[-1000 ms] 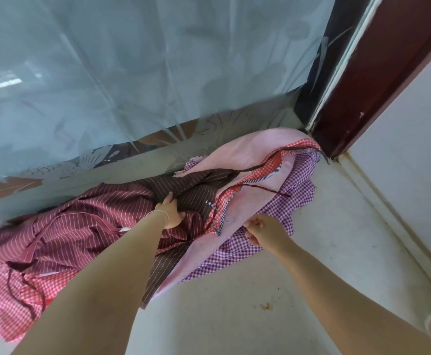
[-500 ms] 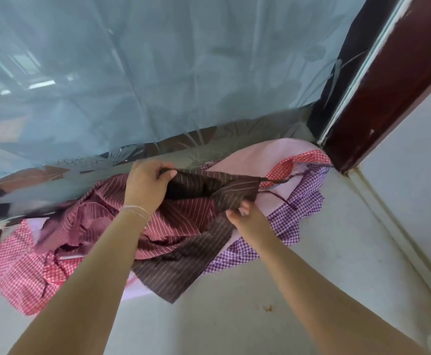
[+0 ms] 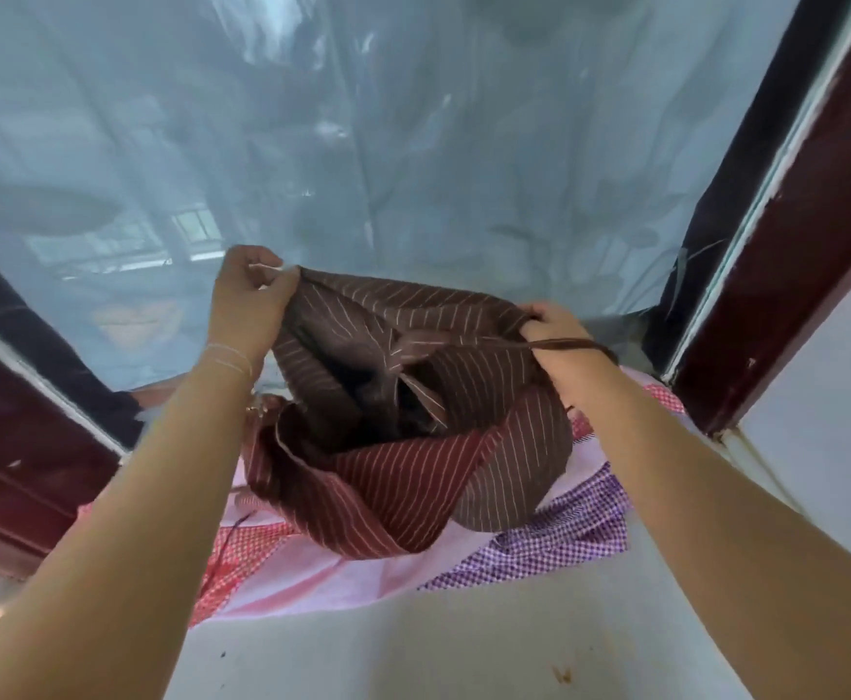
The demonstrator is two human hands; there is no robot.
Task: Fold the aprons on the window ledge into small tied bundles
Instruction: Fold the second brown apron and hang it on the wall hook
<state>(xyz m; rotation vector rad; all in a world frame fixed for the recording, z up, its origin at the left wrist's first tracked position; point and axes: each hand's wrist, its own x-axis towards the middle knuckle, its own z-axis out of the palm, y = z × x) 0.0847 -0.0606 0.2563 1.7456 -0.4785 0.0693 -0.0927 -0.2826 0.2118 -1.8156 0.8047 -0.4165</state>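
Now lifting one apron clear of the pile to spread it.
Left hand (image 3: 249,290) at ten o'clock and right hand (image 3: 557,341) at two pinch the brown striped apron (image 3: 413,421) above the window ledge (image 3: 413,649); next, probably, shake it flat.

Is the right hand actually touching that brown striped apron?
Touching. The head view shows the right hand pinching the top edge of the brown striped apron, fingers curled round the cloth, with no gap.

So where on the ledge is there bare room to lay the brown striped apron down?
Bare ledge lies in front of the pink cloth and purple checked cloth, between the forearms. Against the window, those cloths crowd it.
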